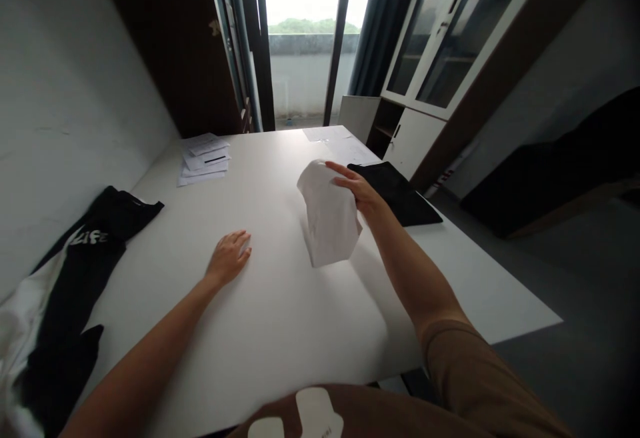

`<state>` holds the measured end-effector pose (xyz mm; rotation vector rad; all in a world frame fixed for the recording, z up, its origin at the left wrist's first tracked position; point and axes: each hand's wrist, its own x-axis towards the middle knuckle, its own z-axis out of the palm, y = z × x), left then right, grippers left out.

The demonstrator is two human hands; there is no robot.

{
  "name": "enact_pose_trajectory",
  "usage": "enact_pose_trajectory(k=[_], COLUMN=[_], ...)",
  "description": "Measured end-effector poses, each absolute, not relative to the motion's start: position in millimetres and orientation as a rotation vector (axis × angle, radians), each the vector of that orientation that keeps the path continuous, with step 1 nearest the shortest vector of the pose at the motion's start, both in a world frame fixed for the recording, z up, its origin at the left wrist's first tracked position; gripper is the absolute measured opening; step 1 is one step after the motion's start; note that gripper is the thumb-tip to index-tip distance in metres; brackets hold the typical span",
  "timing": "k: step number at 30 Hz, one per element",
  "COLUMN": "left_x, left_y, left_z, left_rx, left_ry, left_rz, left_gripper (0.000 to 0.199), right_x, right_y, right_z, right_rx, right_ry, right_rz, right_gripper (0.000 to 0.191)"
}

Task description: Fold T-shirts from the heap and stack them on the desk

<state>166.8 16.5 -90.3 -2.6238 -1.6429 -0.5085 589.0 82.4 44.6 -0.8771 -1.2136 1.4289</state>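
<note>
My right hand [356, 188] grips the upper right edge of a folded white garment [330, 215], its fingers lying over the top. The folded garment is tilted up and appears to be held just above the white table [280, 331], with a shadow beneath it; whether its lower edge touches cannot be made out. My left hand [230, 256] rests on the tabletop to the left of the garment, fingers stretched out and holding nothing. Just beyond my right forearm lies a folded black garment [397, 195], flat near the table's right edge.
Black and white clothes [75, 271], one with white lettering, are heaped along the left wall. Several papers [204, 160] lie at the back left, and more sheets [345, 145] at the far right corner. Behind the table stand a glass door [310, 71] and a white cabinet [420, 138].
</note>
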Motion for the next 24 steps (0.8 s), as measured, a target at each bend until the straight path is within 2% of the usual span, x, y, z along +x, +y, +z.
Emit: enact_pose_trajectory(k=[6,14,20,24], left_x=[166.5,167.6,167.4,168.2], left_y=[19.6,17.0,17.3,16.4], left_z=[-90.9,-91.1,-90.3,-89.9], left_rx=[-2.629,-2.63,-2.624,-2.62], left_ry=[-1.653,-1.682,-1.666,-1.666], left_rz=[-0.497,-0.5,-0.483,-0.487], left_gripper=[0.045,0.045,0.046,0.046], right_x=[663.1,728.3,753.8,787.8], right_y=[101.6,141.9,164.1,179.2], right_z=[78.3,94.9,92.5,80.0], right_rx=[-1.075,-1.371,-1.344,-1.495], right_ry=[-1.224,-1.21,-1.267,-1.143], right_rz=[1.11,0.818,0.907,1.001], right_gripper=[0.069,0.032,0.035,0.04])
